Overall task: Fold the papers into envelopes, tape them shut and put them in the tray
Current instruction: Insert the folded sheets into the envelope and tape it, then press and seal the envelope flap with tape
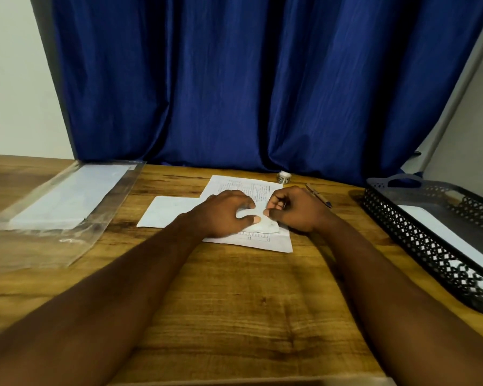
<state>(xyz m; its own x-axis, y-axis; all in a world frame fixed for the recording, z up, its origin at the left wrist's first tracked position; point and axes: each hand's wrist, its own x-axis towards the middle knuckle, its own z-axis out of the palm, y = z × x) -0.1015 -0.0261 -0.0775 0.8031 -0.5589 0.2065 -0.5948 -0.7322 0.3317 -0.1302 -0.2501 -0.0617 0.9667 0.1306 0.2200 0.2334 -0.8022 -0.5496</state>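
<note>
Both hands down on the printed paper (258, 242) in the middle of the desk (234, 302). Left hand (223, 213) spread flat, fingers (246, 204) apart, pressing the sheet down. Right hand (293, 210) curled, fingers pinched together on a small folded flap (265, 225) right between the two hands — touching both. Long side of the paper running away from the fingers, tilted a bit to the left at the far end. Right hand closer to the tray (430, 246), off to the right of the fingers. Tape roll (283, 177) just past the fingers — untouched.
</note>
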